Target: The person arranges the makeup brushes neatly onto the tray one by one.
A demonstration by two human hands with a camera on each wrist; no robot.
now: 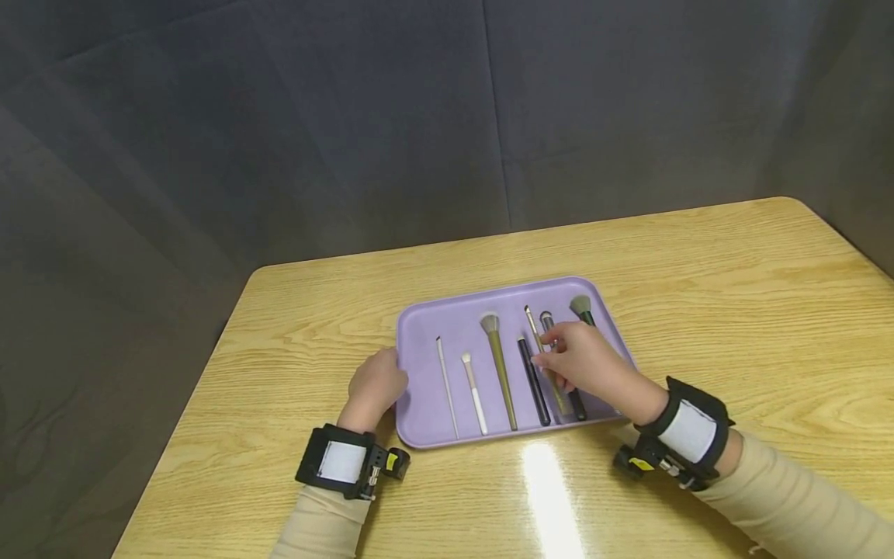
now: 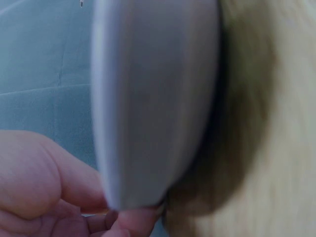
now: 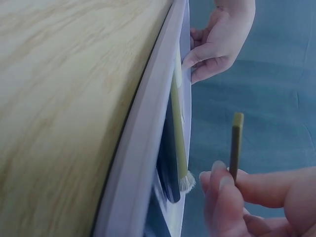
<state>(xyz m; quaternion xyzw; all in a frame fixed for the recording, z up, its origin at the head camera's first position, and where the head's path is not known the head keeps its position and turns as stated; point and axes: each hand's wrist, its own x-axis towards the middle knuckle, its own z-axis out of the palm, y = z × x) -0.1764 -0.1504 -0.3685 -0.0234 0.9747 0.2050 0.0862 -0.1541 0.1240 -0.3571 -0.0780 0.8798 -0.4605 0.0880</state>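
A lilac tray [image 1: 426,439] holds several makeup brushes laid roughly side by side. My left hand [image 1: 379,380] grips the tray's left edge; in the left wrist view its thumb and fingers meet at the tray rim [image 2: 148,123]. Over the tray's right part, my right hand [image 1: 583,361] pinches a thin angled brush [image 1: 533,322] with an olive handle. In the right wrist view that handle's end [image 3: 236,138] sticks up from between thumb and fingers. Beneath the right hand lies a dark-handled brush [image 1: 578,405], partly hidden. A black brush [image 1: 534,380] lies just left of it.
Farther left on the tray lie a fluffy brush [image 1: 499,365] with an olive handle, a short white brush [image 1: 476,396] and a slim white brush [image 1: 447,388]. A dark green brush [image 1: 581,305] lies at the right. The wooden table [image 1: 300,326] meets a dark curtain [image 1: 391,140] behind.
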